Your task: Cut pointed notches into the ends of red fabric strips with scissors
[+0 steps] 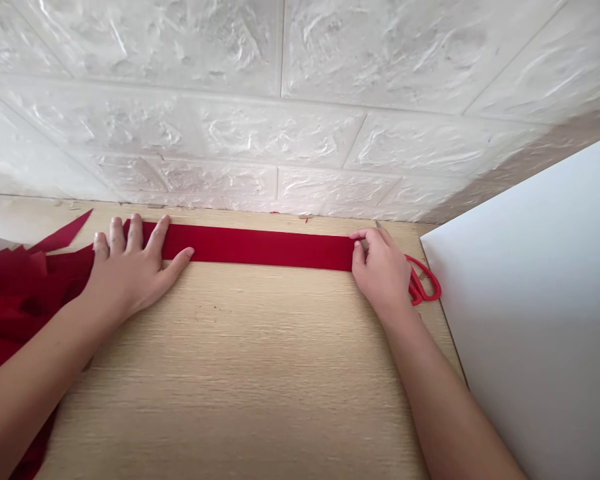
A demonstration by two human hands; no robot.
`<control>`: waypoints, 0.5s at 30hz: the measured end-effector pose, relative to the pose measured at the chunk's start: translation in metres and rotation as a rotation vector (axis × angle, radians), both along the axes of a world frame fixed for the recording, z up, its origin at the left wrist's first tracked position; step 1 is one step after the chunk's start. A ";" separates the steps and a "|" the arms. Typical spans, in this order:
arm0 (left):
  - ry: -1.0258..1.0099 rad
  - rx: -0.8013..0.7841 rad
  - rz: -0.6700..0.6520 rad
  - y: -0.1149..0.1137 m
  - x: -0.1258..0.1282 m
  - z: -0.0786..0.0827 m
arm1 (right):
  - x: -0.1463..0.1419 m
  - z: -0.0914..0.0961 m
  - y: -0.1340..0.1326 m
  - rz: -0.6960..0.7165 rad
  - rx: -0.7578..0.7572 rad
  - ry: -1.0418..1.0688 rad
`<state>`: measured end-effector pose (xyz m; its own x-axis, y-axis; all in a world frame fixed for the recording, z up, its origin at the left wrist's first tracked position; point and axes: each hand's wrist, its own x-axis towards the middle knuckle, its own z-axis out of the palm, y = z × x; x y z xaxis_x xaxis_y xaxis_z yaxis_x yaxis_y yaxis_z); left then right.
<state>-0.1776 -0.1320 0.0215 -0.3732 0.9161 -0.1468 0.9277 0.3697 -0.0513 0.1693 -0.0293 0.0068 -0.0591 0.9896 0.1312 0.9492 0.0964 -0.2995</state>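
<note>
A wide red ribbon point(260, 247) lies flat and straight across the wooden tabletop, close to the wall. My left hand point(135, 260) rests on its left part, palm down with the fingers spread. At the right end, my right hand point(380, 267) pinches the ribbon between thumb and fingers. Partly hidden behind that hand is a pair of scissors with red handles point(433, 283); a bit of the tip shows above my knuckles. To the left of my left hand, more red ribbon point(15, 287) is heaped in loose folds.
A white brick-patterned wall point(240, 127) runs along the back of the wooden tabletop point(245, 373). On the right stands a smooth white panel point(535, 300) at the table's edge. A pointed ribbon end point(67, 230) sticks out from the heap. Small red scraps lie by the wall.
</note>
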 end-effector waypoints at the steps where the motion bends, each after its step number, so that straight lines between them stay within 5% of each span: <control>1: 0.018 0.026 -0.022 0.000 0.002 0.004 | 0.000 0.000 0.000 -0.002 0.000 -0.004; 4: 0.027 0.184 -0.163 0.008 0.024 0.019 | -0.001 0.000 0.000 0.008 0.013 -0.005; 8: -0.157 0.188 -0.517 0.041 0.093 0.034 | -0.001 -0.002 0.000 0.027 0.039 -0.005; 11: -0.313 0.172 -0.774 0.077 0.149 0.030 | 0.001 -0.005 0.001 0.034 0.067 -0.001; 15: -0.339 0.178 -0.818 0.110 0.187 0.012 | 0.005 -0.012 0.001 0.052 0.113 0.062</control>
<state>0.0092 -0.0223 0.0335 0.4427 0.8958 0.0388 0.8591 -0.4361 0.2680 0.1746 -0.0284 -0.0047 -0.0988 0.9640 0.2467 0.9221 0.1819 -0.3415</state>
